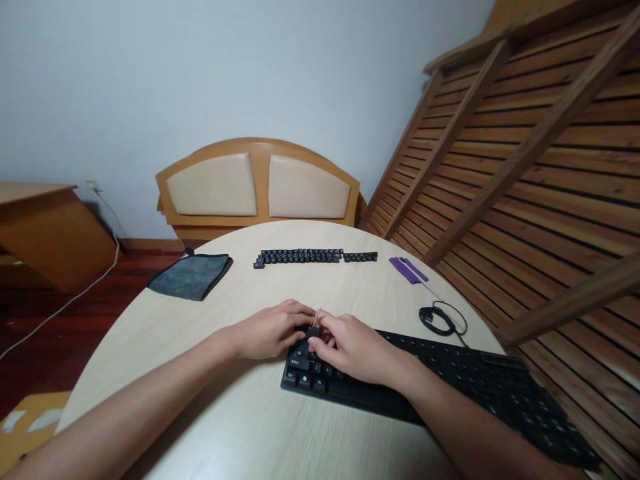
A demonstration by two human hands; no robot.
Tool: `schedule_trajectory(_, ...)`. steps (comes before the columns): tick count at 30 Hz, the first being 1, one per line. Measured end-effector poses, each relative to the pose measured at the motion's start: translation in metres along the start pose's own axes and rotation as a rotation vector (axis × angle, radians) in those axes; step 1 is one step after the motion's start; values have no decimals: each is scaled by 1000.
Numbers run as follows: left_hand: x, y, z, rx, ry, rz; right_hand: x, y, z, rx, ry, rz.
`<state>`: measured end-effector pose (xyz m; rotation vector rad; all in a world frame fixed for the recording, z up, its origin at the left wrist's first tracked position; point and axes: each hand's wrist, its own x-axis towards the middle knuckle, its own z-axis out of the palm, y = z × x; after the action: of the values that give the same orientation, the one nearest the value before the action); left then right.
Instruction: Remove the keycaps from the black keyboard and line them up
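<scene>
A black keyboard [370, 404] lies at a slant on the right side of the round table, many of its keys taken off and a few caps left at its lower left corner. Over its upper left end, my two hands meet. My right hand [353, 347] is closed round a thin wire keycap puller [317, 316]. At the puller's lower end is a black keycap [313, 331]. My left hand [273, 330] reaches in from the left, its finger and thumb closed about the keycap's side; their exact contact is partly hidden.
Loose keycaps [300, 256] stand in rows at the table's far side. A grey cloth [193, 276] lies at left, a purple cloth [409, 270] with a thin tool at right. A coiled black cable [437, 320] sits behind the keyboard. Wooden slats [525, 180] lean close on the right.
</scene>
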<state>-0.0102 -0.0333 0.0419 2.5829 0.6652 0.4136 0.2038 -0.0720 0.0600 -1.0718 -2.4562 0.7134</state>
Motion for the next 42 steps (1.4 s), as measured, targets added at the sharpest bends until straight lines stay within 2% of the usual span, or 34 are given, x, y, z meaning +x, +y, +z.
schedule_trajectory(8, -6, 12, -11, -229, -60, -25, -4, -5, -8, -245, -35, 12)
schedule_trajectory(11, -4, 16, -7, -229, -79, -40, -6, -9, -6, -377, -61, -12)
schedule_trajectory(14, -4, 16, -5, -213, -81, -53, -6, -10, -5, -412, -67, -11)
schedule_trajectory(23, -2, 12, -1, -204, -36, -50, 0, 8, -8, -89, -24, 58)
schedule_trajectory(33, 0, 12, 5, -157, 17, -99, 2, 9, -9, -13, -18, 38)
schedule_trajectory(42, 1, 13, 11, -212, 71, -118, 5, 23, -4, 415, -40, 102)
